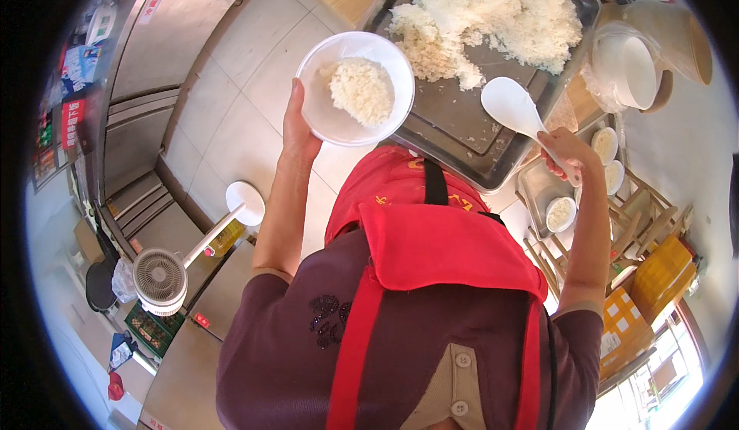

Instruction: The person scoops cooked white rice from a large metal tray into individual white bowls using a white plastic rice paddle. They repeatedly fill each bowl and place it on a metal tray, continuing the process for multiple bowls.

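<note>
My left hand grips the side of a white plastic bowl, thumb at its rim. A mound of cooked white rice lies in the bowl. In my right hand is the handle of a white rice paddle, its broad head over the near part of a large metal tray. A big heap of cooked rice covers the tray's far part. Loose grains and smears dot the bare metal near the paddle.
Stacked white bowls in plastic wrap stand right of the tray. Lower right, a second metal tray holds several small bowls of rice by wooden chairs. A white pedestal fan and steel cabinets are at left.
</note>
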Motion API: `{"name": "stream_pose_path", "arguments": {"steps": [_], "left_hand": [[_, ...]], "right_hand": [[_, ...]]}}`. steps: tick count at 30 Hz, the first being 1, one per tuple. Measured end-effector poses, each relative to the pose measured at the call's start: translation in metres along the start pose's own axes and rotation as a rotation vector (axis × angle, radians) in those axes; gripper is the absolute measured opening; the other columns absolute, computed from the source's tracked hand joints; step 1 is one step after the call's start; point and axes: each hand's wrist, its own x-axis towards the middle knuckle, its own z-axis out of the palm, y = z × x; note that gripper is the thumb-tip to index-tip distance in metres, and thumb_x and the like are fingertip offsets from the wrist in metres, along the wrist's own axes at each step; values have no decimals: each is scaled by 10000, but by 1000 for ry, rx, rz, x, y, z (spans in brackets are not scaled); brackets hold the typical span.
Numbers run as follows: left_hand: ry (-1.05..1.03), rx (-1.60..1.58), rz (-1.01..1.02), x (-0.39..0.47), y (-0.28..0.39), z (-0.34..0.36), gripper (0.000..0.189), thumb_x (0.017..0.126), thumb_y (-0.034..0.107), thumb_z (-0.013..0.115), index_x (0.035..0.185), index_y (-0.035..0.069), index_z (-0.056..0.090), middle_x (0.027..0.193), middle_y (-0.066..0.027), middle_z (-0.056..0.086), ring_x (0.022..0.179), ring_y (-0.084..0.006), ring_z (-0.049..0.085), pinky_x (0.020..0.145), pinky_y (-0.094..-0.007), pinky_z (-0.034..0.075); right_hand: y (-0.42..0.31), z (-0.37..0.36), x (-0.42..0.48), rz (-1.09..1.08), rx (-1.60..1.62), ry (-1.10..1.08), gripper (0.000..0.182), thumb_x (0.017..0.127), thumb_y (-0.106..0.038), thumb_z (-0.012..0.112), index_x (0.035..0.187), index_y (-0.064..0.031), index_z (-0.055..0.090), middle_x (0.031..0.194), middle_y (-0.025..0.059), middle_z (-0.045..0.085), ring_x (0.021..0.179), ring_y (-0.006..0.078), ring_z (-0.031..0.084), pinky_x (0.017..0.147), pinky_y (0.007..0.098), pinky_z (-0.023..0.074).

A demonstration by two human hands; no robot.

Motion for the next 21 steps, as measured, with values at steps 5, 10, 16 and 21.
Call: {"name": "stream_pose_path", "arguments": {"steps": [5,10,16,21], "left_hand": [[75,-48,0,-5,2,-23,584,929,449,352,1320,16,332,1300,-137,428,1195,-259,416,1003,-374,338],[88,-23,-23,-4,6,-29,570,935,440,335,1320,19,341,1304,-131,430,1191,-263,422,1001,-378,341],[60,9,-63,-2,13,-28,593,929,464,335,1325,21,337,1312,-131,424,1198,-262,417,1009,-381,335],[-36,24,-86,1,17,-15,616,923,486,335,1329,22,327,1322,-131,413,1202,-260,413,1012,-387,332]], "right_hand": [[-33,14,31,-124,132,-158,397,879,-344,455,635,-33,497,448,27,426,336,122,370,323,290,289],[-88,58,68,-249,280,-210,390,870,-362,479,688,-18,512,468,33,441,328,110,361,309,279,294],[-78,72,70,-377,386,-232,379,890,-332,463,703,-6,511,471,40,449,323,108,374,300,274,300],[-64,73,34,-441,420,-167,393,903,-329,446,689,-5,505,455,39,449,303,100,370,288,251,306]]}}
